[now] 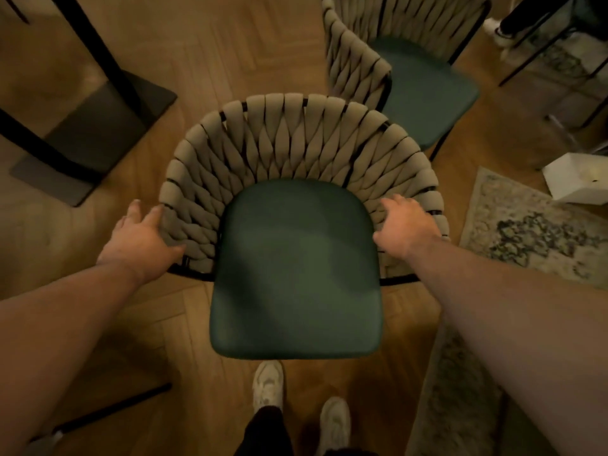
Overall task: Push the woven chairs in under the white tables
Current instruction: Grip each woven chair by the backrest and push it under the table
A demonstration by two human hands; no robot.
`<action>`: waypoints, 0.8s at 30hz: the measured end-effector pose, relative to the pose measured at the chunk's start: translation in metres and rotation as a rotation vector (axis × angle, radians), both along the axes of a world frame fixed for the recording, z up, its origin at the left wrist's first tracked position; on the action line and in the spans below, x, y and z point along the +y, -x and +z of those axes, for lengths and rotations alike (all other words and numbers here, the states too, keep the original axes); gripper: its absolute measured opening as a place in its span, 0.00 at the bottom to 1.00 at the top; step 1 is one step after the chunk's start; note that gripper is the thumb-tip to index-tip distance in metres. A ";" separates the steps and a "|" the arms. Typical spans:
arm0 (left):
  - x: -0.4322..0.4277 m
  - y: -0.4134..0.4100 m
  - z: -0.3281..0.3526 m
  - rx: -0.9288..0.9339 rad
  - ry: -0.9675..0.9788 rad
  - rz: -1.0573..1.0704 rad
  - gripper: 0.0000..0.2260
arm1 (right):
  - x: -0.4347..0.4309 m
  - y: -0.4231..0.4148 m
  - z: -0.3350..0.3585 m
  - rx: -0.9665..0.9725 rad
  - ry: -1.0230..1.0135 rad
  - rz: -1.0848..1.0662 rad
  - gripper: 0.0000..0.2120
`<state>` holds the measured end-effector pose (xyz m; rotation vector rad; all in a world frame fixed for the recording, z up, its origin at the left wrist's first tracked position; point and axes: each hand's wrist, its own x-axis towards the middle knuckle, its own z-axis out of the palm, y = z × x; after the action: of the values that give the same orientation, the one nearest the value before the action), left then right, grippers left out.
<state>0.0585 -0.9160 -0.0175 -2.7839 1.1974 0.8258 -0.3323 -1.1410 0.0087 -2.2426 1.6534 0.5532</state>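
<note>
On the wooden floor (230, 44) before us stands the near chair (296, 258), seat toward us. Our left hand (138, 235) and right hand (404, 222) rest spread on its woven arms, neither grip closed. Next we judge: close both grips and steer it. We count two chairs, the second (424, 83) beyond, one black table base (108, 126) at left; no white top shows.

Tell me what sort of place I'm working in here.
Probably a café or dining room, though it could be a home: two matching woven chairs with green seats, a black pedestal table base, herringbone wood floor and a patterned rug.
</note>
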 end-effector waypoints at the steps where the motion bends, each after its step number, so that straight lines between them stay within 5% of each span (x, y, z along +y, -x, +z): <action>1: -0.007 -0.007 -0.002 0.018 -0.004 0.025 0.43 | -0.014 -0.001 -0.002 -0.004 -0.001 -0.038 0.37; 6: -0.037 -0.014 -0.024 0.181 0.006 0.228 0.43 | -0.068 0.014 -0.018 -0.013 0.088 -0.259 0.40; 11: -0.055 -0.003 -0.033 0.074 0.029 0.366 0.23 | -0.080 0.039 -0.042 -0.075 -0.096 -0.647 0.53; 17: -0.080 0.002 -0.025 -0.026 -0.029 0.397 0.22 | -0.069 0.039 -0.057 -0.042 0.013 -0.656 0.40; 24: -0.133 -0.044 -0.019 -0.141 -0.126 0.308 0.26 | -0.040 0.031 -0.060 -0.103 0.003 -0.674 0.36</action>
<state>0.1023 -1.0494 -0.0364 -2.9027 0.6819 0.6749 -0.3635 -1.1810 -0.0510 -1.5258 2.1789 0.2513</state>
